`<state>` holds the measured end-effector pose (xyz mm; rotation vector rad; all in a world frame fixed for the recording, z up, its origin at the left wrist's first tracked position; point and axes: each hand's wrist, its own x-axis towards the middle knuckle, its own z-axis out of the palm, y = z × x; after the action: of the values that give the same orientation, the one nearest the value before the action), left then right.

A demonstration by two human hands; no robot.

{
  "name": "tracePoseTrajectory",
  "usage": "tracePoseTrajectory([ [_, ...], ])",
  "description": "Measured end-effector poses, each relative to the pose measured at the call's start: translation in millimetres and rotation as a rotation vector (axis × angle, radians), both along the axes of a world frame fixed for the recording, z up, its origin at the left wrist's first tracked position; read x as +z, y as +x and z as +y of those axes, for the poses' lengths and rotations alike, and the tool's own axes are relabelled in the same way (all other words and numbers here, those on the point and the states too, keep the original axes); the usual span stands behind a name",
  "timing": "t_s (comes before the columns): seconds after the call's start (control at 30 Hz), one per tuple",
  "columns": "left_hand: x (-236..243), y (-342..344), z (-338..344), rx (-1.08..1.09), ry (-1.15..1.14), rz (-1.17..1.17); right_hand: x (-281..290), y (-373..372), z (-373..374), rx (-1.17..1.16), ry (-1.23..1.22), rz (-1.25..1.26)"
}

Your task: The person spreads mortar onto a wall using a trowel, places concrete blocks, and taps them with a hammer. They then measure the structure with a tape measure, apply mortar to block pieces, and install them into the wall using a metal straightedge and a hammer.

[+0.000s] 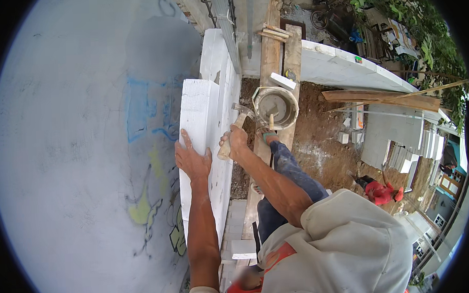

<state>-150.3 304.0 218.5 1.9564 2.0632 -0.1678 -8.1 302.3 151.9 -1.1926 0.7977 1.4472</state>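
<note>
My left hand [192,159] rests with spread fingers on a white block [194,104], which sits on top of a wall of white blocks [224,123] at the left. My right hand [238,140] is closed around the handle of a hammer [242,111]. The hammer's head points up and away, just right of the block wall. Beyond my right hand stands a round bucket [294,113] with grey mortar inside and a tool's light handle leaning at its near rim.
Planks [270,57] form a narrow walkway where I stand, with a small white block [283,82] beside the bucket. A painted wall [90,151] rises at the left. Rebar [225,28] stands at the wall's far end. Down right, a person in red [379,192] is on the dirt ground.
</note>
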Motion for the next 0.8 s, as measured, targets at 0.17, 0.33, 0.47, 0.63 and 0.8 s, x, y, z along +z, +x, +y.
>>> tracePoseTrajectory([
  [0.17, -6.2, 3.2, 2.7, 0.043, 0.017, 0.0, -4.3, 16.9, 22.1, 0.141, 0.063, 0.178],
  [0.33, -8.3, 8.0, 5.1, 0.015, 0.074, -0.016, 1.6, 21.3, 34.7, 0.037, -0.053, 0.133],
  [0.47, -11.8, 5.9, 6.1, 0.05, 0.065, -0.016, -9.1, 57.3, 24.0, 0.376, 0.089, 0.155],
  [0.63, -10.8, 6.4, 9.9, 0.054, 0.061, -0.027, 6.0, 144.0, 45.7, 0.892, 0.23, -0.309],
  [0.8, -6.4, -5.5, 4.6, 0.07, 0.101, -0.028, 42.4, 196.4, 139.5, 1.442, 0.395, -0.634],
])
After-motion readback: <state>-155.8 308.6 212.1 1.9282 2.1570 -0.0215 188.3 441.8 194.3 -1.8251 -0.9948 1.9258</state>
